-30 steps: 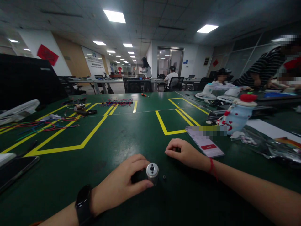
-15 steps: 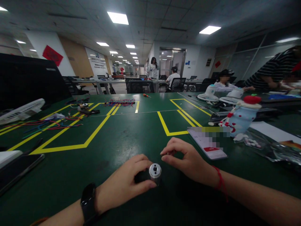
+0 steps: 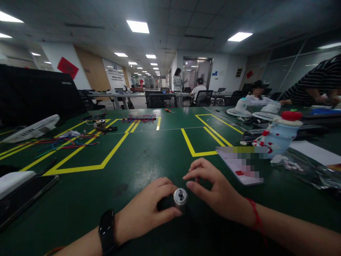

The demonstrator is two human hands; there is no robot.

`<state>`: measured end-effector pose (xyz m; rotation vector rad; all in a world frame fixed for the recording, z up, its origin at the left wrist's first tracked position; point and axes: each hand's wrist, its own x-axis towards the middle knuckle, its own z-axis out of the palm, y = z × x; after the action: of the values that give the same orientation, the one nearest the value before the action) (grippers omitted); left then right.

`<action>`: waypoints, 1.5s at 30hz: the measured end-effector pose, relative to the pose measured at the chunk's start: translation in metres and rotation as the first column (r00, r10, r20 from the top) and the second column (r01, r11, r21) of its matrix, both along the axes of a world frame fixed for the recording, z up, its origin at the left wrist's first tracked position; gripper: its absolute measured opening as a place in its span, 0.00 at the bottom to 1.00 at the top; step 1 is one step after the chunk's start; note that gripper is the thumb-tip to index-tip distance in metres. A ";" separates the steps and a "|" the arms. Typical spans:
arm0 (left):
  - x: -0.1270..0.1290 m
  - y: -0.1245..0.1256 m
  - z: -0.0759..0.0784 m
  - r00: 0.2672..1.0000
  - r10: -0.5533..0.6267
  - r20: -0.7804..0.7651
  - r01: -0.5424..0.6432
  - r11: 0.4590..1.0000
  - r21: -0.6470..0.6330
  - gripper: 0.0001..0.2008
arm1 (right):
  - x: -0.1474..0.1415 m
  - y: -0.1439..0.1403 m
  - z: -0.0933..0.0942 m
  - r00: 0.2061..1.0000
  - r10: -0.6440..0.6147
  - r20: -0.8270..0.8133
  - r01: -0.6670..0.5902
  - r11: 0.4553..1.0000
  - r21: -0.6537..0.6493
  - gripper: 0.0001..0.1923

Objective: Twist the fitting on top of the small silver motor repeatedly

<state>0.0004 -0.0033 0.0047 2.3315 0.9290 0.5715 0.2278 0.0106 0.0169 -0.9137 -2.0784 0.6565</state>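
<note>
A black band [image 3: 107, 230] circles the wrist of the left hand [image 3: 145, 208], its grip grasping a silver metal cylinder [image 3: 180, 197] upright on the green surface [image 3: 138, 160]. Just beside it, the right hand [image 3: 220, 190] curves with grip released, thumb and fingertips parted, near a phone [image 3: 236, 166] and a pale blue bottle [image 3: 283, 137].

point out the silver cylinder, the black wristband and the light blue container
silver cylinder [image 3: 180, 201], head view, on its upper part
black wristband [image 3: 107, 227], head view, on its dark face
light blue container [image 3: 285, 137], head view, on its body
</note>
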 end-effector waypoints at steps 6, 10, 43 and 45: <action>-0.001 0.000 0.002 1.000 0.003 0.010 -0.003 1.000 -0.007 0.11 | 0.015 0.023 -0.011 0.977 -0.212 0.020 0.212 0.961 -0.175 0.10; -0.002 0.000 0.001 1.000 0.000 0.009 0.000 1.000 -0.004 0.11 | 0.024 0.036 -0.017 0.952 -0.289 0.095 0.302 0.939 -0.167 0.10; 0.001 -0.001 0.001 0.999 0.023 -0.026 -0.023 1.000 -0.011 0.10 | 0.000 0.001 0.010 0.998 0.048 -0.046 -0.051 0.997 -0.066 0.05; 0.000 -0.001 0.001 0.999 0.026 -0.040 -0.027 1.000 -0.015 0.10 | 0.010 0.006 0.008 0.995 0.094 0.027 -0.091 0.992 -0.089 0.05</action>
<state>0.0005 -0.0047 0.0060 2.3272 0.9807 0.5283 0.2382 0.0166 0.0252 -0.8861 -2.1444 0.7923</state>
